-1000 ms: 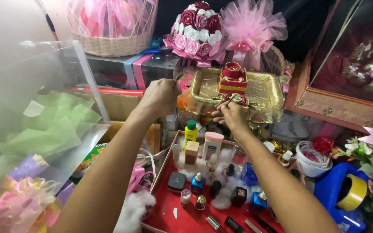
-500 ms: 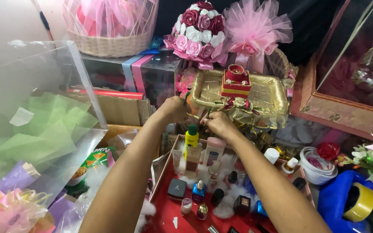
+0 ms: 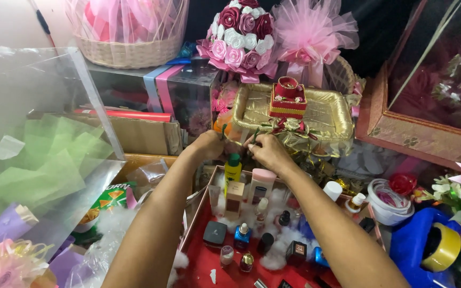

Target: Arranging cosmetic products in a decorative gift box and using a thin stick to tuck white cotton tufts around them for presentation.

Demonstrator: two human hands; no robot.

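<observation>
Pinching a thin green ribbon [image 3: 239, 140] at the centre of the frame, the left hand [image 3: 209, 144] and right hand [image 3: 265, 150] close fingers on its ends beside the crinkly gold foil tray [image 3: 337, 114]; keeping even tension should help the slippery strand knot snugly

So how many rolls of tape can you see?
1. A yellow roll of tape sits on the blue plastic tape dispenser at the bottom right, beside the red tray of small bottles. Others may be hidden in the clutter.
</observation>
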